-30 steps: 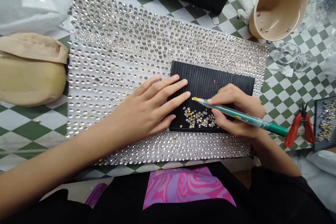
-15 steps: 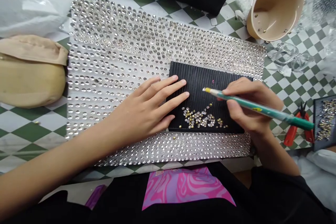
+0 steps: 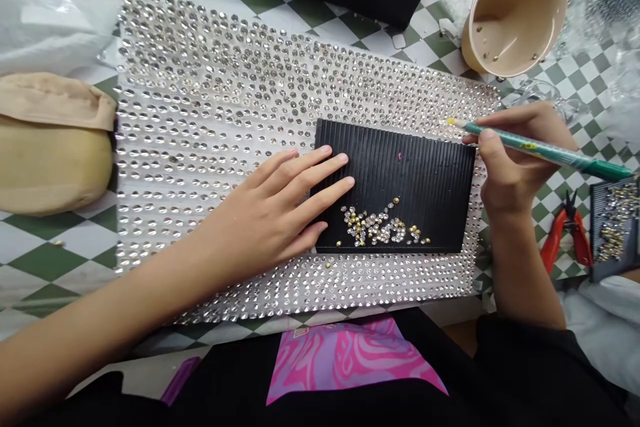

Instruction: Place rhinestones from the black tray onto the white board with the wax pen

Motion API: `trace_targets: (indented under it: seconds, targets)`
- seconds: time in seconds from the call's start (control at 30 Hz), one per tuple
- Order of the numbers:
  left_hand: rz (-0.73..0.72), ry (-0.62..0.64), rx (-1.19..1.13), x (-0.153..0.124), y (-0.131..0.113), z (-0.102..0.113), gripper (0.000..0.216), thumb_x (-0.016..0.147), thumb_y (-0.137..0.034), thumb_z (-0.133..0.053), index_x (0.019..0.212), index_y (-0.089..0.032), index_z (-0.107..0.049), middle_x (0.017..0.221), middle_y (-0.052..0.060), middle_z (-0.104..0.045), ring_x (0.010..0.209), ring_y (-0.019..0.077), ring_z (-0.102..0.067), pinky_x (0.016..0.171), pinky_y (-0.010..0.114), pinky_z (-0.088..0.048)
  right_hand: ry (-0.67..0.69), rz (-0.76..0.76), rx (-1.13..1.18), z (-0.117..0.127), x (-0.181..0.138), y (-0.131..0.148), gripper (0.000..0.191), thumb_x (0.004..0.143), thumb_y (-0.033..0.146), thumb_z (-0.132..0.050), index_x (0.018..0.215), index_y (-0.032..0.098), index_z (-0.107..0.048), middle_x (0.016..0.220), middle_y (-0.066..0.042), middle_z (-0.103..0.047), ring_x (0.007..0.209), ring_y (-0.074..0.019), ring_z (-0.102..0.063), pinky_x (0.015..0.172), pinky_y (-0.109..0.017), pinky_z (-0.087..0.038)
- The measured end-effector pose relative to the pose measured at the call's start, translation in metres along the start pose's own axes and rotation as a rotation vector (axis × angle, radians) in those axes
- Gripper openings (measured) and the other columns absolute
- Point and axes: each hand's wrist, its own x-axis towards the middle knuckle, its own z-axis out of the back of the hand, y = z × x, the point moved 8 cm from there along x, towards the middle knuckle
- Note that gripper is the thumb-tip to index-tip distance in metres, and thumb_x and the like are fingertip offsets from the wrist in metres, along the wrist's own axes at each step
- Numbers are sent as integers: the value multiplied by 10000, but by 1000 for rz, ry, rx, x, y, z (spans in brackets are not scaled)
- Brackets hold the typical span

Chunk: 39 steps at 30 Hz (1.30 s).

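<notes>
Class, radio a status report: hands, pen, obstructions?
Left hand spread over studded sheet and tray. Right hand gripping pen, tip over sheet. Loose gems on tray; nothing blocking pen.

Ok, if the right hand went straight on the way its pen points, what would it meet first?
Most likely the silvery stones just ahead of the yellow tip of the green pen; how high the tip sits above them is unclear.

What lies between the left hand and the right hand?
The head view shows most of the black ridged tray between the left hand and the right hand, then a narrow strip of stone-studded sheet nearest the right hand.
</notes>
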Motion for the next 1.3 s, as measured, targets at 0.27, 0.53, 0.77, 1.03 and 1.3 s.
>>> trace_targets:
  seconds: [0.27, 0.53, 0.77, 1.03, 1.3]
  targets:
    - [-23, -13, 23, -1, 0, -1, 566, 1140, -319, -486, 1691, -214, -407, 1804, 79, -440, 1728, 244, -339, 1465, 438, -256, 44, 7, -23, -2, -2, -6, 102, 818, 179, -713, 902, 192, -769, 802, 7, -743, 680, -156, -736, 586, -307, -559]
    - [-21, -43, 24, -2, 1, -3, 756, 1072, -278, -566, 1768, -267, -271, 1796, 66, -459, 1699, 269, -404, 1438, 474, -336, 30, 33, -79, 0, 0, 1, 98, 819, 191, -715, 895, 207, -774, 794, 10, -746, 677, -159, -727, 606, -323, -570]
    - [31, 8, 2, 0, 1, -2, 722, 1074, -228, -565, 1748, -278, -312, 1798, 69, -458, 1710, 266, -391, 1442, 503, -343, 14, 32, -6, -2, 0, 1, 122, 847, 139, -738, 921, 215, -798, 819, -29, -732, 684, -172, -712, 602, -339, -581]
    - [32, 57, -17, 1, -1, 0, 702, 1072, -195, -564, 1732, -264, -336, 1809, 80, -438, 1729, 263, -354, 1455, 510, -317, 142, -14, 153, -8, -11, 40, 172, 975, 209, -751, 1091, 307, -831, 907, -4, -797, 694, -183, -784, 543, -321, -599]
    - [-19, 24, 16, 0, -1, 0, 699, 1094, -235, -557, 1746, -252, -303, 1808, 90, -436, 1721, 263, -363, 1449, 487, -327, 470, 182, 295, -34, -31, 81, 303, 771, 90, -637, 958, 291, -766, 692, 47, -714, 561, -163, -670, 581, -354, -622]
